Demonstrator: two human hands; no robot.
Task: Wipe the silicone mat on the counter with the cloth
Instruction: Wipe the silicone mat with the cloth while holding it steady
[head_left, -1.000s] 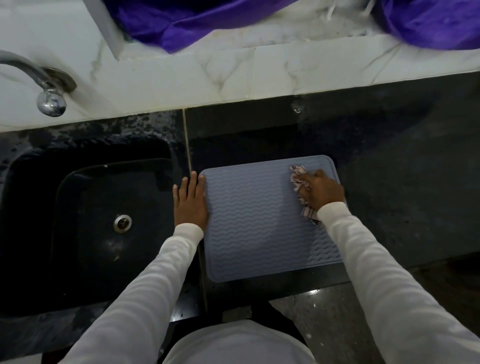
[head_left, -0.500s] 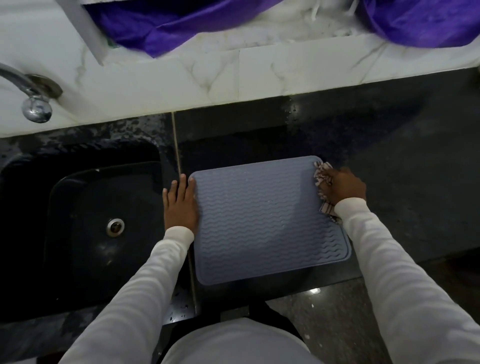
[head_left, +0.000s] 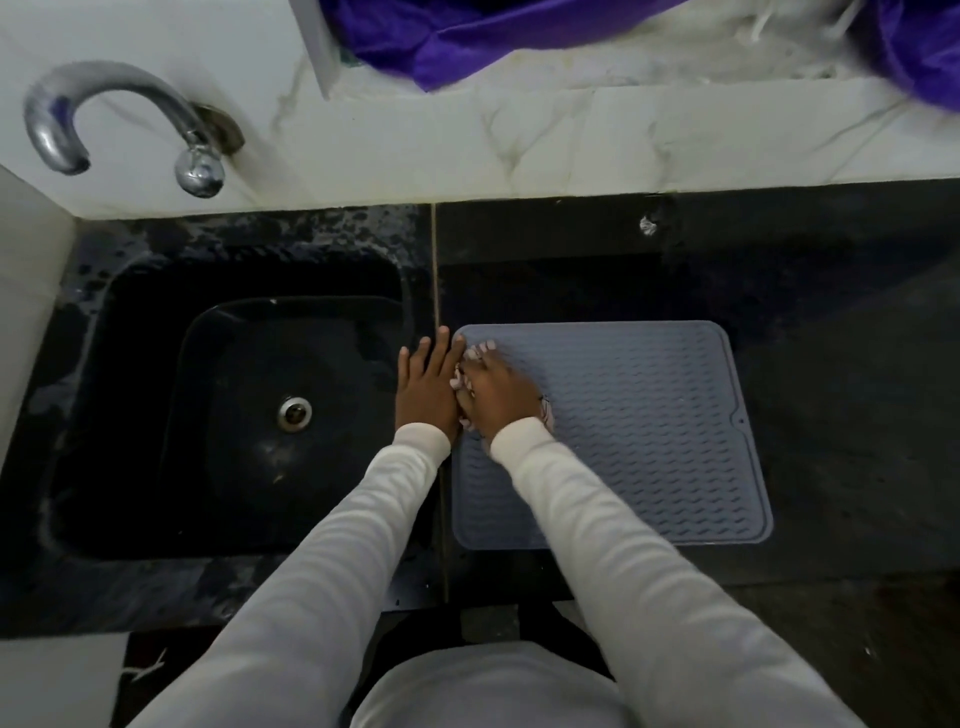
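Note:
A grey-blue silicone mat (head_left: 649, 431) with a wavy ribbed surface lies flat on the black counter (head_left: 831, 364), just right of the sink. My right hand (head_left: 498, 397) grips a small bunched pale cloth (head_left: 478, 353) and presses it on the mat's far left corner. Most of the cloth is hidden under the hand; bits show at the fingertips and by the wrist. My left hand (head_left: 423, 387) rests flat with straight fingers on the counter at the mat's left edge, touching the right hand.
A black sink (head_left: 156, 415) with a metal drain (head_left: 294, 413) lies to the left, under a chrome tap (head_left: 104, 114) on the white marble backsplash (head_left: 519, 156). Purple fabric (head_left: 467, 36) sits on the ledge behind. The counter's front edge is close to my body.
My right hand has swept the cloth from the mat's far right corner across to its far left corner. The left hand stays at the left edge. The camera view has shifted.

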